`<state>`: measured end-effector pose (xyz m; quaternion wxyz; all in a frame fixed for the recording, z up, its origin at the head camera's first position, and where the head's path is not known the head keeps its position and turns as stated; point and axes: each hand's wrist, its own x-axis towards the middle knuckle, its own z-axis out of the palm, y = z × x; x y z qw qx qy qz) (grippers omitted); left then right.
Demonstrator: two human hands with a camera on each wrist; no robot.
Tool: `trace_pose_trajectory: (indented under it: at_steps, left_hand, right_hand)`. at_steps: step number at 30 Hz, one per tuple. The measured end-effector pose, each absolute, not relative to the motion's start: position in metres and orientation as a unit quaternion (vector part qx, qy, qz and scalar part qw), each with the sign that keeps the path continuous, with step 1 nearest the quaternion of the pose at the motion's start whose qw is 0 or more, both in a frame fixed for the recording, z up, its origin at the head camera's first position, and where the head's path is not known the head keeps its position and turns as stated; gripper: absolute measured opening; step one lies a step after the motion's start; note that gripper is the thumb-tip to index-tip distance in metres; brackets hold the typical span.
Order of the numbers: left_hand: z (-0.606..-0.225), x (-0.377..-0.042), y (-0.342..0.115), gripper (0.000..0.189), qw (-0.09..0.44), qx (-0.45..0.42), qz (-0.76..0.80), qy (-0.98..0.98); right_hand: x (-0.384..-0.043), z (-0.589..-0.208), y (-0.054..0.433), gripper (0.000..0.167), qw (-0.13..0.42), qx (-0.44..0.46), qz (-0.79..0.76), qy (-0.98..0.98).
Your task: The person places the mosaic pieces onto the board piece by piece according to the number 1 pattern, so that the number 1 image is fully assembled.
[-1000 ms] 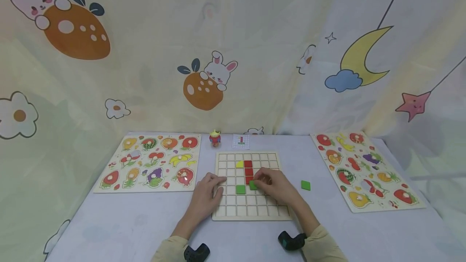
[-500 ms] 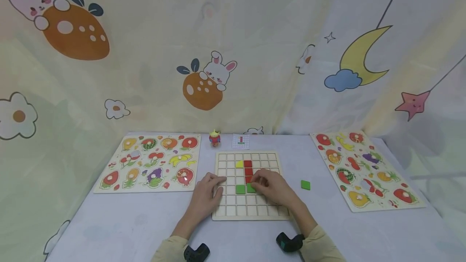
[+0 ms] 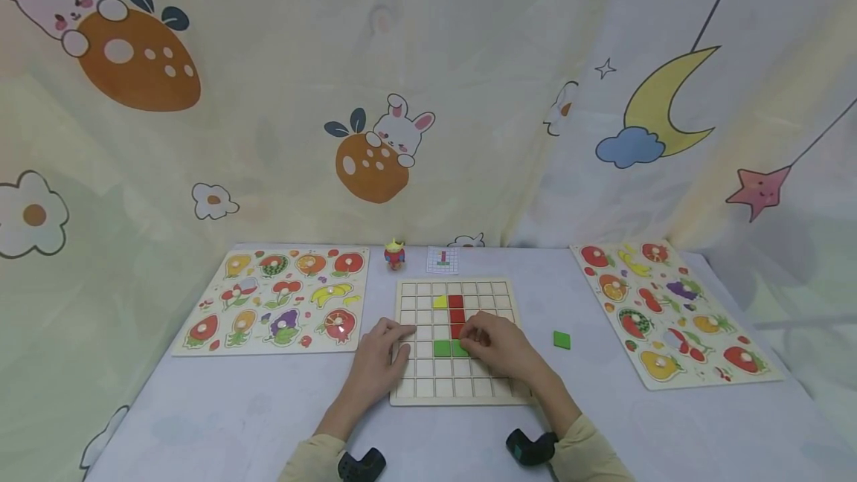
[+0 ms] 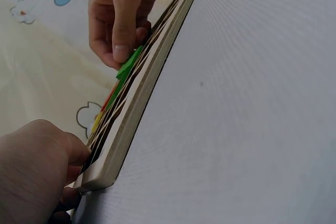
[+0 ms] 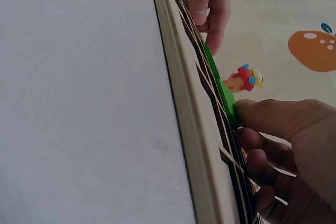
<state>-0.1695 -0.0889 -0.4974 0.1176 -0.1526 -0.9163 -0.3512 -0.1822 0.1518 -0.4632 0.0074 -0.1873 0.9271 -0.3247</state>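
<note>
In the head view, my right hand (image 3: 497, 344) pinches a green square tile (image 3: 458, 349) between thumb and fingertips. This tile sits at a cell of the wooden grid board (image 3: 435, 388), right of another green tile (image 3: 442, 349). From the left wrist, the pinched tile (image 4: 127, 65) looks slightly tilted at the board's surface. Three red tiles (image 3: 457, 315) form a column above it, with a yellow tile (image 3: 440, 302) beside the top one. My left hand (image 3: 382, 355) rests on the board's left edge, index finger and thumb reaching over the grid; its other fingers are partly hidden.
A loose green tile (image 3: 562, 340) lies right of the board. Fruit puzzle boards stand at left (image 3: 268, 318) and right (image 3: 669, 318). Behind the grid are a small toy figure (image 3: 395, 254) and a pattern card (image 3: 443, 260). A printed cloth (image 3: 268, 95) hangs at the back.
My right hand has shifted slightly left and down with the green tile, which now lies lined up beside the other green tile. The left hand has stayed in place.
</note>
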Motion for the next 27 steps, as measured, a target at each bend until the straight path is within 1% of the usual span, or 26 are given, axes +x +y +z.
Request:
trace_pose_trajectory:
  at_steps: [12,21,24,27]
  left_hand:
    - [-0.495,-0.169,-0.088,0.029,0.116,-0.153,-0.353,-0.916]
    - [-0.497,-0.168,-0.091,0.029,0.118,-0.159,-0.358,-0.913]
    - [-0.497,-0.169,-0.090,0.029,0.116,-0.161,-0.360,-0.911]
    - [-0.498,-0.169,-0.089,0.029,0.116,-0.159,-0.363,-0.911]
  right_hand:
    - [-0.180,-0.461,0.150,0.005,0.006,-0.184,-0.315,0.931]
    - [-0.185,-0.460,0.159,0.007,0.034,-0.181,-0.341,0.922]
    - [-0.186,-0.456,0.167,0.007,0.031,-0.174,-0.349,0.920]
    - [-0.187,-0.452,0.178,0.009,0.017,-0.165,-0.356,0.920]
